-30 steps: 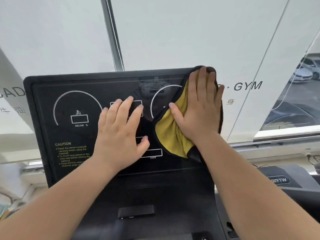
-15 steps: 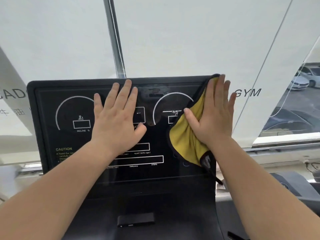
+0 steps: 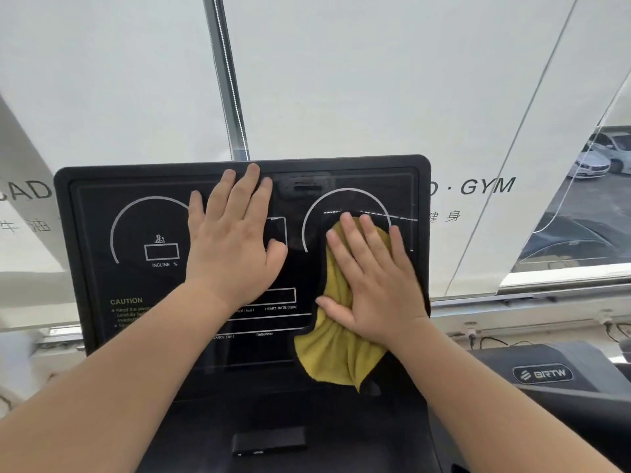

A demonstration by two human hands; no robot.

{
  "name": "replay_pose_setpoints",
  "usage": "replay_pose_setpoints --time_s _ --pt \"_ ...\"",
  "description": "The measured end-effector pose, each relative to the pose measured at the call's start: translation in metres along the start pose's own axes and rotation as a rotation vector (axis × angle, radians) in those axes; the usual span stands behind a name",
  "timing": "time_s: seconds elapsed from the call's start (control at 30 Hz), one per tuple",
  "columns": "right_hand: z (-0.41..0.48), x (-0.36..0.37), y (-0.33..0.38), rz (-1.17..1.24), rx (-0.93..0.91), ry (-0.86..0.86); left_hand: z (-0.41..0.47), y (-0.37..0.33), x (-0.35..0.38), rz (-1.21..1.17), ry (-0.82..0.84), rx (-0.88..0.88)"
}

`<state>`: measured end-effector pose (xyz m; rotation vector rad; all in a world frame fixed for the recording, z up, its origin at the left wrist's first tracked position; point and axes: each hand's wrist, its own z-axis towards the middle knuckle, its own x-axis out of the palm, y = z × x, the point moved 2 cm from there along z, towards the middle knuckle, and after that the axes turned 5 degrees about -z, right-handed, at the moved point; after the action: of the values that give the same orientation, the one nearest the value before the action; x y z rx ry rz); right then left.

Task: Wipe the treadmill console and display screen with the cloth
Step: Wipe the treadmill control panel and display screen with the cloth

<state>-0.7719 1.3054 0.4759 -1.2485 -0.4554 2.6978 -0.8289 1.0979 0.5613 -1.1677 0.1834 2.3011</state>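
The black treadmill display screen [image 3: 136, 233] stands upright in front of me, with white dial arcs, an INCLINE box and a yellow CAUTION note. My left hand [image 3: 232, 247] lies flat on its upper middle, fingers straight, fingertips near the top edge. My right hand [image 3: 372, 281] presses a yellow cloth [image 3: 338, 356] with a black edge flat against the screen's right half, below the right dial arc. The cloth hangs down under my palm. The lower console [image 3: 307, 421] slopes toward me, with a small black tab [image 3: 269, 438] on it.
A white wall panel with "GYM" lettering [image 3: 488, 186] and a metal strip [image 3: 228, 80] rise behind the screen. A window [image 3: 594, 199] at right shows parked cars. Another black machine marked BRTW [image 3: 543, 373] sits low right, with cables [image 3: 495, 341] along the sill.
My right hand has slid the cloth down from the screen's top right corner to its right middle. My left hand moved up the screen, and the view tilted down slightly.
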Motion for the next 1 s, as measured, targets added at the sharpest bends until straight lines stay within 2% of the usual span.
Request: replay_pose_setpoints --time_s 0.2,0.3,0.43,0.57,0.63,0.7,0.77,0.87,0.93,1.0 --pt "0.035 -0.013 -0.068 0.107 0.489 0.048 0.002 -0.004 0.001 -0.002 0.032 -0.031" --pt "0.072 -0.025 -0.046 0.169 0.571 0.021 0.002 -0.009 0.001 -0.03 0.034 -0.067" --pt "0.091 -0.03 0.008 0.135 0.36 0.022 0.003 -0.007 -0.003 -0.033 0.029 -0.055" --pt "0.045 -0.015 0.05 0.092 0.029 0.04 -0.004 0.004 -0.006 -0.014 -0.022 -0.012" --pt "0.012 -0.003 0.052 0.047 -0.101 0.041 -0.016 0.013 -0.004 0.012 -0.054 -0.003" --pt "-0.012 0.006 0.032 0.008 -0.116 0.03 -0.035 0.021 0.002 0.031 -0.057 -0.002" --pt "-0.021 0.009 -0.001 -0.023 -0.006 0.043 -0.058 0.03 0.01 0.048 -0.028 0.003" --pt "-0.018 0.006 -0.041 0.051 0.273 0.095 -0.099 0.034 0.021 0.042 -0.004 0.076" --pt "-0.013 0.003 -0.037 0.125 0.447 0.104 -0.124 0.029 0.029 0.02 0.001 0.14" --pt "-0.015 0.003 -0.014 0.163 0.527 0.106 -0.147 0.022 0.038 0.005 0.044 0.156"
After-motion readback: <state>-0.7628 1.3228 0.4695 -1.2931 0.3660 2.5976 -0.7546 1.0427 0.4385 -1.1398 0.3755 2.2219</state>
